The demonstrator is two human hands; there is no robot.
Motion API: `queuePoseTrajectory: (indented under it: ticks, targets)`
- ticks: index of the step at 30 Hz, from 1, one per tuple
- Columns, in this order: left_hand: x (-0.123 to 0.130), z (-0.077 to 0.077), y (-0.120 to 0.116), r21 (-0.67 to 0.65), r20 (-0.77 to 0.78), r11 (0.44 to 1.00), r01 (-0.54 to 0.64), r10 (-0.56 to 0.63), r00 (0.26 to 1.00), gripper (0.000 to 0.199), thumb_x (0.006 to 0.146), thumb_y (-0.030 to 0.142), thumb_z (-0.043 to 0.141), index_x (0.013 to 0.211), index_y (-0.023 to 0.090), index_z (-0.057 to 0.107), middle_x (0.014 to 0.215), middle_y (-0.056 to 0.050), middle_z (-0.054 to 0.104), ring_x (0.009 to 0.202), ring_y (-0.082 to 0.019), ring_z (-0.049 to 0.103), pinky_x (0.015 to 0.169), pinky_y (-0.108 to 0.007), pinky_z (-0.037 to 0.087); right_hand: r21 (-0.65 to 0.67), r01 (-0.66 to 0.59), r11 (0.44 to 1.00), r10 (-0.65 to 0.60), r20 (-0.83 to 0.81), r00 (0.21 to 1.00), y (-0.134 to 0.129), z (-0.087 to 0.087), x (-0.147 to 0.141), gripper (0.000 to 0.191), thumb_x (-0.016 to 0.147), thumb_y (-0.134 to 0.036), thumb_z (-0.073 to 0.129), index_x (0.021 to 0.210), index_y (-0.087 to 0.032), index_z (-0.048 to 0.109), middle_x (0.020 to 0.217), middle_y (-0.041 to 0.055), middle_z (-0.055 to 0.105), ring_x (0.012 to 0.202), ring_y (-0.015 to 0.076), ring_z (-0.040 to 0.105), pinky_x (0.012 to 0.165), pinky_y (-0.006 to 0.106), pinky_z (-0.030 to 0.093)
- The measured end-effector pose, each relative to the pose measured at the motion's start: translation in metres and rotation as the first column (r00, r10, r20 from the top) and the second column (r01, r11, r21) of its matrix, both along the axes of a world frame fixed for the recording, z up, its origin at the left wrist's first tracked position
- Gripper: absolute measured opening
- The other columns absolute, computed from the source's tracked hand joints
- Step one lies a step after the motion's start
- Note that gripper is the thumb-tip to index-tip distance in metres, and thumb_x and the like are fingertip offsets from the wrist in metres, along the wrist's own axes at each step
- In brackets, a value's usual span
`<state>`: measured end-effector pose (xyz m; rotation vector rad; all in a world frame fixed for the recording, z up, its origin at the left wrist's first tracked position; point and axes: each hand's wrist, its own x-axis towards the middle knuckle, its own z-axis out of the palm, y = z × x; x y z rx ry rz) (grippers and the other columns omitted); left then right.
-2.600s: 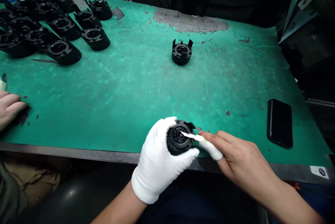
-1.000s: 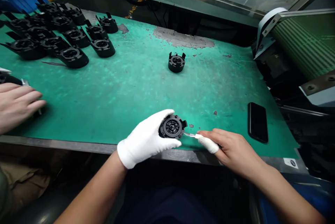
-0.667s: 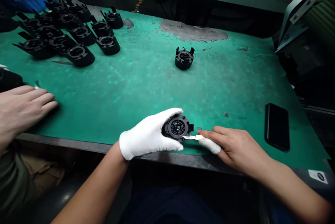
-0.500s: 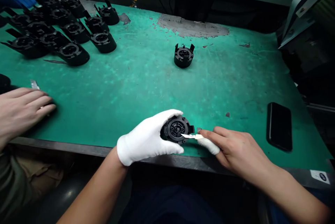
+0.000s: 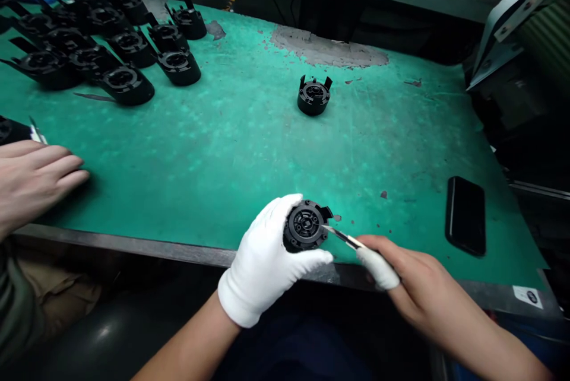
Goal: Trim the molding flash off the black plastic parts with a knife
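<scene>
Component (image 5: 307, 225) — between gloved left fingers (image 5: 287, 203)

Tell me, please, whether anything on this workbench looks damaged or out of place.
Yes: the green tabletop looks damaged near its far edge, where its colour gives way to a ragged grey patch. Smaller dark flecks mark it elsewhere, including near the right hand.
</scene>
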<state>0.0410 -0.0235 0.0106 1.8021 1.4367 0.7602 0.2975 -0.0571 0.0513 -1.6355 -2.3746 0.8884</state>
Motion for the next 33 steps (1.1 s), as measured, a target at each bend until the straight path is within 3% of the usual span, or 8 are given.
queuePoseTrajectory:
  ticks: [5,10,18,27,33]
  targets:
    - [0.006,-0.002,-0.006,0.029,0.022,0.998,-0.047,0.047,0.999,0.081,0.073,0.061,0.078,0.137,0.029,0.042,0.135,-0.001,0.058,0.125,-0.019,0.057,0.112,-0.032,0.043,-0.106,-0.046,0.993,0.046,-0.006,0.999,-0.010,-0.005,-0.017,0.047,0.095,-0.014,0.035,0.137,-0.032,0.047,0.107,0.0037,0.068,0.093,0.0182,0.068,0.078,0.033,0.058]
    - [0.004,-0.004,-0.005,0.072,0.009,0.997,-0.039,0.038,0.999,0.086,0.071,0.063,0.078,0.139,0.026,0.042,0.137,-0.003,0.057,0.127,-0.019,0.055,0.114,-0.032,0.042,-0.154,-0.063,0.986,0.052,-0.073,0.996,-0.006,-0.011,-0.027,0.044,0.095,-0.015,0.038,0.136,-0.024,0.053,0.120,0.0079,0.068,0.107,0.0204,0.067,0.094,0.038,0.057]
    - [0.004,-0.006,-0.007,0.058,0.028,0.997,-0.052,0.051,0.998,0.087,0.070,0.063,0.079,0.139,0.024,0.044,0.138,-0.005,0.057,0.127,-0.023,0.056,0.113,-0.037,0.044,-0.087,-0.017,0.996,0.015,-0.029,0.999,-0.005,-0.013,-0.023,0.046,0.097,-0.018,0.036,0.140,-0.027,0.050,0.117,0.0084,0.069,0.099,0.0218,0.069,0.088,0.041,0.059]
    - [0.003,-0.004,-0.006,0.066,0.021,0.997,-0.043,0.042,0.999,0.086,0.071,0.063,0.078,0.139,0.023,0.043,0.137,-0.005,0.057,0.127,-0.021,0.056,0.114,-0.035,0.043,-0.058,-0.044,0.997,0.041,-0.046,0.998,-0.006,-0.014,-0.026,0.044,0.097,-0.016,0.037,0.138,-0.026,0.051,0.114,0.0084,0.070,0.100,0.0204,0.069,0.086,0.034,0.059]
    - [0.004,-0.004,-0.006,0.071,0.015,0.996,-0.046,0.045,0.999,0.085,0.072,0.063,0.078,0.139,0.024,0.042,0.137,-0.003,0.057,0.126,-0.019,0.056,0.114,-0.032,0.042,-0.090,-0.044,0.995,0.043,-0.016,0.999,-0.008,-0.016,-0.026,0.049,0.096,-0.014,0.035,0.142,-0.028,0.045,0.117,0.0083,0.067,0.099,0.0218,0.069,0.086,0.041,0.060]
